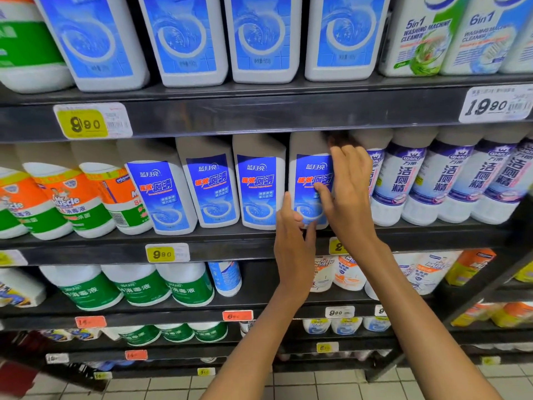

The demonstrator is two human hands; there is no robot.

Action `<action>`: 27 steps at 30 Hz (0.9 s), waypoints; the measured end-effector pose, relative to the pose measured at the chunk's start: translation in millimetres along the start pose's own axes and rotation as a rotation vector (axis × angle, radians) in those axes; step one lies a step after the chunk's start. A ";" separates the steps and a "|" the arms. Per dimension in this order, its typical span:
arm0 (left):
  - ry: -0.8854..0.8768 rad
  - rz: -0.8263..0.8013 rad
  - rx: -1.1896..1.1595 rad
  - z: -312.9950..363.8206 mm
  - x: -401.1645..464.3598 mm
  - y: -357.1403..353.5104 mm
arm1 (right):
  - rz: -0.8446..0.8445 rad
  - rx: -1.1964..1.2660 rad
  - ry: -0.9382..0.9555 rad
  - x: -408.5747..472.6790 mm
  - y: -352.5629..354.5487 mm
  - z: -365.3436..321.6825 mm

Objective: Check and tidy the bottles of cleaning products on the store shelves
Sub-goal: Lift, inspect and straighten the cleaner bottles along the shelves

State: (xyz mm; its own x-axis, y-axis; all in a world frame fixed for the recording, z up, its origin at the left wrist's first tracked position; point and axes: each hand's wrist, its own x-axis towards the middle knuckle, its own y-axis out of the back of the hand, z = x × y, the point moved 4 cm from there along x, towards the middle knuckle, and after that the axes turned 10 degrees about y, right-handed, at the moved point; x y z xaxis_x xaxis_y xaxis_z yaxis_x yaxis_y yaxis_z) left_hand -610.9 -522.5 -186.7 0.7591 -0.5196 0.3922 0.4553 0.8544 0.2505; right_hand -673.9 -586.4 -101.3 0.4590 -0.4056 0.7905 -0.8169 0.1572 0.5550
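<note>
Several white bottles with blue labels stand in a row on the second shelf. The rightmost of them, a blue-label toilet cleaner bottle, is held between both hands. My left hand grips its lower left corner, thumb on the side. My right hand wraps its right side, fingers over the label and up toward its neck. The bottle stands upright, close to its neighbour bottle on the left.
White bottles with purple labels stand right of the held bottle. Orange and green Mr Muscle bottles fill the left. Larger blue-label bottles sit on the shelf above. Price tags line the shelf edges. Lower shelves hold green-label bottles.
</note>
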 end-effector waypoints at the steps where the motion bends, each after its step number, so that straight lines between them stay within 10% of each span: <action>1: 0.002 0.040 -0.021 -2.0 -0.2 6.8 | 0.033 0.007 0.007 1.3 3.6 -3.4; 6: 0.137 0.268 -0.084 -17.2 12.9 50.0 | 0.157 0.000 0.216 26.9 2.6 -45.2; 13: 0.228 0.054 0.024 -34.5 14.9 64.1 | -0.138 -0.308 0.052 40.2 -50.1 -67.0; 27: 0.279 -0.008 -0.113 -39.8 22.2 86.0 | 0.002 0.441 -0.223 27.9 -47.5 -64.5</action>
State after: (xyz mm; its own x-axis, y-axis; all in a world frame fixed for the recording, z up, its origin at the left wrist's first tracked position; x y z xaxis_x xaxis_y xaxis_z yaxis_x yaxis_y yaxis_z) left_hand -536.4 -460.1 -191.7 0.8469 -0.5162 0.1278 0.4987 0.8543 0.1465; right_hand -599.7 -547.1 -88.9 0.4102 -0.5962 0.6901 -0.9100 -0.2179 0.3527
